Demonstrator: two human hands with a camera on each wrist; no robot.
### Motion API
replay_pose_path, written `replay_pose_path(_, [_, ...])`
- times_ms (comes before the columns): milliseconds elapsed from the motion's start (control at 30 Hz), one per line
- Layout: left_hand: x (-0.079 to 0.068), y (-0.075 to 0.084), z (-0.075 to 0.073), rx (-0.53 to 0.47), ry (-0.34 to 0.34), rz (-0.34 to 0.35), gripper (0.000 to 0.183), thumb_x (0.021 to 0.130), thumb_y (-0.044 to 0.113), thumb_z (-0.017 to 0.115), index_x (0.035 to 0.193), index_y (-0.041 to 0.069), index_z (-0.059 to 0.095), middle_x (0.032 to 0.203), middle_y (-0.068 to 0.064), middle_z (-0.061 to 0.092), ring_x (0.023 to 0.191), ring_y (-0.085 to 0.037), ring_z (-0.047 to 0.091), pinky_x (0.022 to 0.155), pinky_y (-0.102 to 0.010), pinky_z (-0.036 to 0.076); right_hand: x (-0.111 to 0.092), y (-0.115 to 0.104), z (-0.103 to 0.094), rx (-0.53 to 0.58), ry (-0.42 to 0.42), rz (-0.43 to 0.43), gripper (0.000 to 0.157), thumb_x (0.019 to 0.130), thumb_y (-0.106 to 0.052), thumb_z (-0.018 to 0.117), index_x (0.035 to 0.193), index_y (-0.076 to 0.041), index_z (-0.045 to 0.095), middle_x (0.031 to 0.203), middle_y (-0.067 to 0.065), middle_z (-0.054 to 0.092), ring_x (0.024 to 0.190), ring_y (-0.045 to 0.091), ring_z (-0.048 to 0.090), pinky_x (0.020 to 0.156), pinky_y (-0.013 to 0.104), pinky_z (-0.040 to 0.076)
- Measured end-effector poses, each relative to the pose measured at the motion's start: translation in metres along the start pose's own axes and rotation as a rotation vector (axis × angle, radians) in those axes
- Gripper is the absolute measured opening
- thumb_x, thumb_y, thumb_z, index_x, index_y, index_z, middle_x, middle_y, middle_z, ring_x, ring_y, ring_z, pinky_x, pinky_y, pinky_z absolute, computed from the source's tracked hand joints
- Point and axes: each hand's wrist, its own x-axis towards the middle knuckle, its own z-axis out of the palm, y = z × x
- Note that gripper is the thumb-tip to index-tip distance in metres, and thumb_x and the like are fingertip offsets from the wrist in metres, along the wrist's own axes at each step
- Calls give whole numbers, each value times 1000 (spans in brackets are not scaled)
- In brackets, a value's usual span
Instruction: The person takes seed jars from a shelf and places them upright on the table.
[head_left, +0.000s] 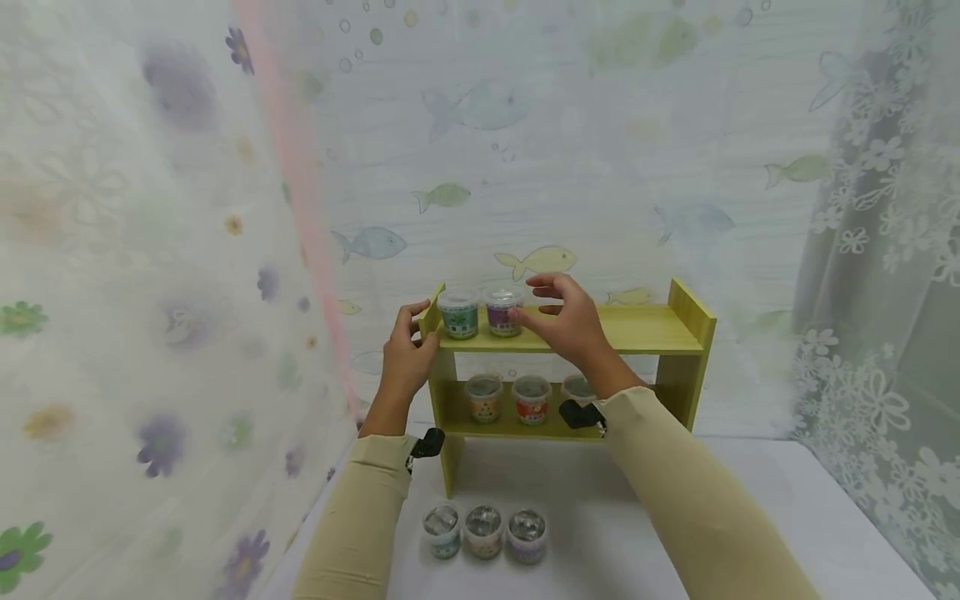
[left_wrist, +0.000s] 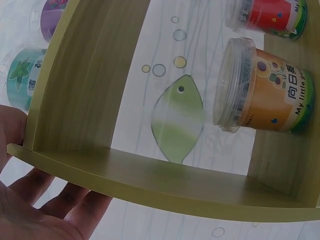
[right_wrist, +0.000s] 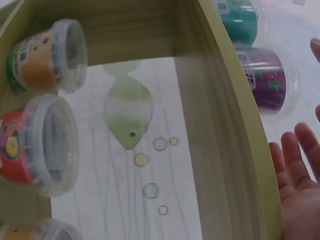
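Note:
My left hand (head_left: 407,362) holds the upper left side panel of a yellow-green wooden shelf (head_left: 645,329), with its fingers along the panel's outer side in the left wrist view. On the top board stand a teal tub (head_left: 460,321) and, to its right, a purple tub (head_left: 501,318), both with clear lids. My right hand (head_left: 573,325) is just right of the purple tub, thumb and fingers spread apart. In the right wrist view a gap shows between those fingers and the purple tub (right_wrist: 270,82).
An orange tub (head_left: 484,402), a red tub (head_left: 532,407) and a partly hidden tub (head_left: 579,387) stand on the middle board. Three lidded tubs, the middle one (head_left: 483,533) among them, sit in a row on the white table (head_left: 585,550). Patterned curtains (head_left: 480,167) hang behind.

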Motion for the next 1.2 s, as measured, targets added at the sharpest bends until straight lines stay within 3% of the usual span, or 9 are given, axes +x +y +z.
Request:
replay_pose_path(200, [0,1,0,8,11,-8,52,100,23,54,149,38,46,144,-11,61,120,-37,69,84,-51,58,9,2,3,22,-45,26,65,89,-47,80,141,-15,57,146,8,55,135,27,53,111,47,47])
replay_pose_path(600, [-1,5,2,3,15,-12,52,99,23,53,148,40,47,144,-12,61,121,-38,68,87,-52,59,14,5,-2,-17,-202,175,81,86,-61,76,155,-29,45,155,4,49,143,29,49,112,51,46])
replay_pose_path(833, [-5,4,2,4,16,-16,52,99,22,54,147,40,47,145,-12,60,122,-39,67,88,-53,58,15,9,0,-25,-246,192,87,86,-65,73,159,-35,38,160,7,44,143,29,50,110,54,47])
replay_pose_path(1067, [-5,4,2,10,32,-9,52,99,23,54,147,40,47,145,-13,60,121,-38,68,88,-52,58,16,11,1,1,-268,188,74,90,-66,68,155,-46,41,164,-4,39,144,26,50,108,54,49])
replay_pose_path(1200, [-5,4,2,9,27,-7,52,99,22,53,148,39,47,145,-13,60,120,-39,69,88,-52,58,15,10,-1,3,-261,191,69,92,-65,66,154,-42,45,161,-4,43,143,26,51,109,53,49])
